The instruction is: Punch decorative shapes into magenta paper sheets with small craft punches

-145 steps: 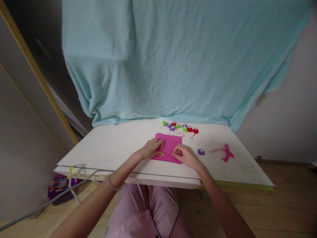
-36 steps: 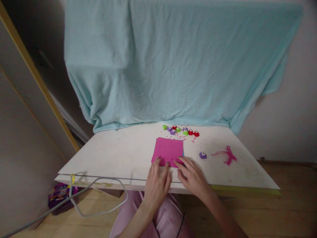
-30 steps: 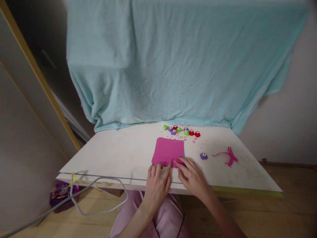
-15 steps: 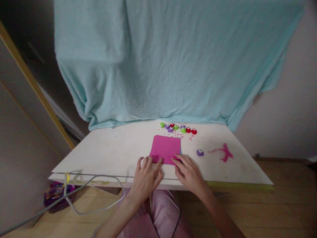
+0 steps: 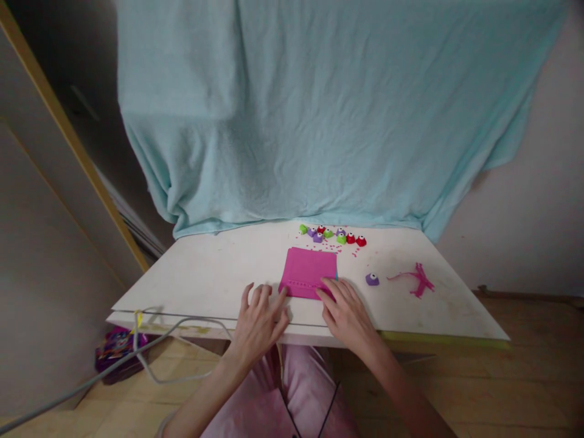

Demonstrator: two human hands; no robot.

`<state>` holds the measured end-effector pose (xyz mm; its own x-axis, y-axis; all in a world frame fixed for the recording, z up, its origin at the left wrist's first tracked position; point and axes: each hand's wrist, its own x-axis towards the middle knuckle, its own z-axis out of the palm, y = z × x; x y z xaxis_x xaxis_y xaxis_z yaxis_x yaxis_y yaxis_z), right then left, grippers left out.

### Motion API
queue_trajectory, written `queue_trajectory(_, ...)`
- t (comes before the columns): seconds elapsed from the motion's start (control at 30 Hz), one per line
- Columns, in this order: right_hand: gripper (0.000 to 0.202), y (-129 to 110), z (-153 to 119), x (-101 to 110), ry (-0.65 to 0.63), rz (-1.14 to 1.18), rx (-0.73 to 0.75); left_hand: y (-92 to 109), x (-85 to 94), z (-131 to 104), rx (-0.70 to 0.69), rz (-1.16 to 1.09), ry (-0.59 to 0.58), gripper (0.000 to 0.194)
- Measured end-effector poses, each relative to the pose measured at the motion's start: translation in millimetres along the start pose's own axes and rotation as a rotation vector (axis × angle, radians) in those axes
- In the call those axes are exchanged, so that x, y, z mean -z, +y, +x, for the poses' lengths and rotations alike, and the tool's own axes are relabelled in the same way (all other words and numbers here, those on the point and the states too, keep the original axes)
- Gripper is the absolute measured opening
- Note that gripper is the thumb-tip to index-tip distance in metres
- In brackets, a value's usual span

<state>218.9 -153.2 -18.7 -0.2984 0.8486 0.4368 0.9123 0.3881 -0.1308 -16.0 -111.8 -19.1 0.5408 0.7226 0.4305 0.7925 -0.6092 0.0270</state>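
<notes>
Where the pink stack (image 5: 314,266) lies: square sheets are seen flat on the white tabletop (image 5: 205,267), close to its near edge, with some blue exposed along the right side.
Pink strip (image 5: 302,284): a narrow band, marked with a row of small dots, is shown across the near part of the stack.
Left hand (image 5: 260,319): fingers are spread and loosely curled, the index fingertip set at the stack's near left corner; nothing is seen to be held.
Right hand (image 5: 347,310): fingers are laid over the stack's near right corner, thumb and index finger brought close together at the strip's right end; whether anything is pinched there cannot be told.
Eyed pieces (image 5: 341,239): small green, purple and red shapes, topped with white eye-like discs, are grouped beyond the stack, near the teal cloth (image 5: 319,109) hung along the far edge.
Pink scraps (image 5: 354,252): tiny bits are scattered around the group.
Lone purple piece (image 5: 372,280): one eyed shape is set apart, right of the stack.
Pink tangle (image 5: 420,281): thin strands are bunched farther right.
Grey cable (image 5: 177,325): a loop is draped by the tabletop's near left corner, beside a yellow tie (image 5: 137,319).
</notes>
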Motion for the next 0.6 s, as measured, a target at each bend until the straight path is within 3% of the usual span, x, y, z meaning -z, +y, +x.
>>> queue_trajectory(0.2,0.045,-8.9,15.5,4.2,-0.032,-0.01,0.052,14.6,-5.4,8.5,-0.077,-0.075,0.015,0.055)
queue_trajectory(0.33,0.04,-10.7,21.0,3.7,-0.047,-0.007,0.08,12.6,-10.3,12.4,-0.13,-0.095,-0.01,0.051)
queue_trajectory(0.6,0.037,-4.9,21.3,0.4,-0.049,-0.038,0.114,11.2,-10.9,11.9,-0.108,-0.118,-0.017,0.049)
